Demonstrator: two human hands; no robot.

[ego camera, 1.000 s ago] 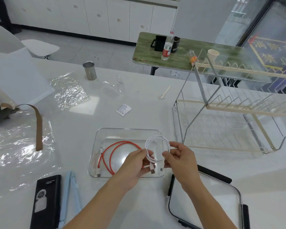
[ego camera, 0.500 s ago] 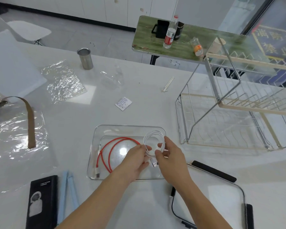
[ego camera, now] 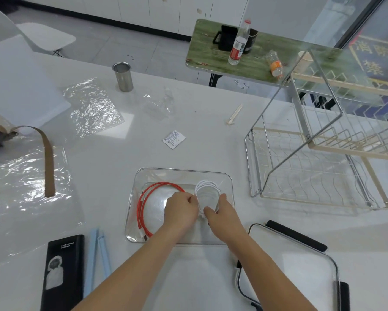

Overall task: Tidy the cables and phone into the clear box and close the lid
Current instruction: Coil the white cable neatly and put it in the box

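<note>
At your seven o'clock the phone (ego camera: 63, 274) lies flat on the bench (ego camera: 112, 167), not yet packed, with pale blue strips (ego camera: 99, 254) just beside it toward the box. The box (ego camera: 179, 171) sits dead ahead at twelve o'clock, open. The red cable (ego camera: 143, 203) is coiled in its left half. Your left hand (ego camera: 180, 209) and right hand (ego camera: 221, 212) meet in the right half, each grip pinching a side of the white cable (ego camera: 207, 189), its loops held upright just off or on the floor; I cannot tell which. So I judge you about halfway: one cable in, the second being set down, phone and lid left.

The lid (ego camera: 300, 265) lies at your four o'clock, near the box's right corner, black clips around its rim. Room inside looks tight: the two coils cover most of the floor, so the phone will likely rest on top of them. The rack (ego camera: 312, 171) stands at two o'clock, close to the box's right wall, so keep your right elbow low. Open bench lies between phone and box, giving a free path.
</note>
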